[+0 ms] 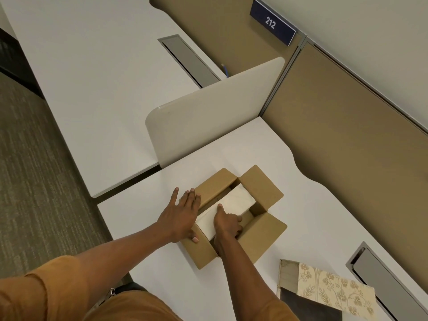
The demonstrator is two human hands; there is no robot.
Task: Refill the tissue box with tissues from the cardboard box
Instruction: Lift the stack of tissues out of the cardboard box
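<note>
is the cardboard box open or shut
Open. The cardboard box has its flaps folded outward, exposing the white tissue stack inside, which the right hand reaches in to touch.

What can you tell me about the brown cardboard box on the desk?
The cardboard box is plain brown and sits on the white desk with its top flaps folded open. Inside lies a pale stack of tissues, tilted up at its far end. The left hand rests flat on the box's left flap, and the right hand reaches inside, gripping the tissues.
</note>
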